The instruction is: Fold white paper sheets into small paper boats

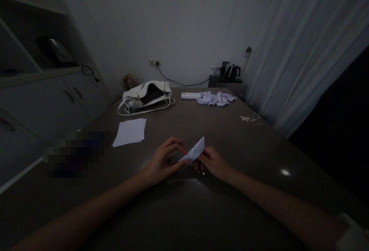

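Far left on the dark table [259, 143] lies a small stack of white sheets [130, 132], w/ a white handbag [145, 98] beyond it. Near centre, left hand [161, 162] pinches the lower left end of a folded white paper piece [195, 152], fingers curled over it; right hand [211, 161] grips the right side from below, thumb on the fold. Paper sits just above the tabletop, between both hands, pointed tip up. Looks like mid-fold, a crease being shaped or pressed; next move prob. needs edges lined up and a firm pinch along the fold. Far right of centre: a white phone [190, 95] touching a heap of folded paper bits [216, 98].
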### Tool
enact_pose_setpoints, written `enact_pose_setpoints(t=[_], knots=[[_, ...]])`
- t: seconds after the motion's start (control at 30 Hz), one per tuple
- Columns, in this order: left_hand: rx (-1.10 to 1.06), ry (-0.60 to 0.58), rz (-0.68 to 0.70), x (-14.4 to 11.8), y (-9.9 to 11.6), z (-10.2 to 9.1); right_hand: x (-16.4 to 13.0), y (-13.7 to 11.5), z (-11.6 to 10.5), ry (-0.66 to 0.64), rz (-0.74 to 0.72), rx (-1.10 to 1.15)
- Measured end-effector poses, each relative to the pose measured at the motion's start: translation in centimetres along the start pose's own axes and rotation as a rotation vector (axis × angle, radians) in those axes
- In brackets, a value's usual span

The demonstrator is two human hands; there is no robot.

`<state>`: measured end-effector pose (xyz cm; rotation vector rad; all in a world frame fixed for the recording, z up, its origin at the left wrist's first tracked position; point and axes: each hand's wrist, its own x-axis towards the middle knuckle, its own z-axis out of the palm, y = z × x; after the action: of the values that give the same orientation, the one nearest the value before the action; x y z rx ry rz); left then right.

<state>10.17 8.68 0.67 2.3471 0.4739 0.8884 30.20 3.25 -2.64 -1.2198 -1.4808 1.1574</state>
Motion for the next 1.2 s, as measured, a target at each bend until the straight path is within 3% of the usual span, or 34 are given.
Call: enact_pose_setpoints(t=[0.3,0.47,0.6,0.73,0.93,1.2], knots=[[0.026,0.055,-0.005,0.3,-0.6,-0.1,-0.4,0.2,0.2,0.042,-0.053,-0.015],[0.277,0.086,0.054,0.6,-2.4,-1.3,-0.5,-0.9,-1.1,0.017,-0.081,-0.200],[0.482,0.057,0.102,0.5,-3.9,-2.0,-0.1,-2.1,-3.3,0.173,-0.217,-0.376],[0.493,0.035,0.107,0.5,-4.1,-2.0,0.2,-2.1,-4.4,0.168,-0.368,-0.626],[0.506,0.019,0.117,0.5,-3.6,-1.7,0.2,-2.0,-4.5,0.177,-0.475,-0.764],[0.466,0.000,0.128,0.5,-3.3,-1.5,0.1,-2.8,-5.1,0.088,-0.479,-0.972]])
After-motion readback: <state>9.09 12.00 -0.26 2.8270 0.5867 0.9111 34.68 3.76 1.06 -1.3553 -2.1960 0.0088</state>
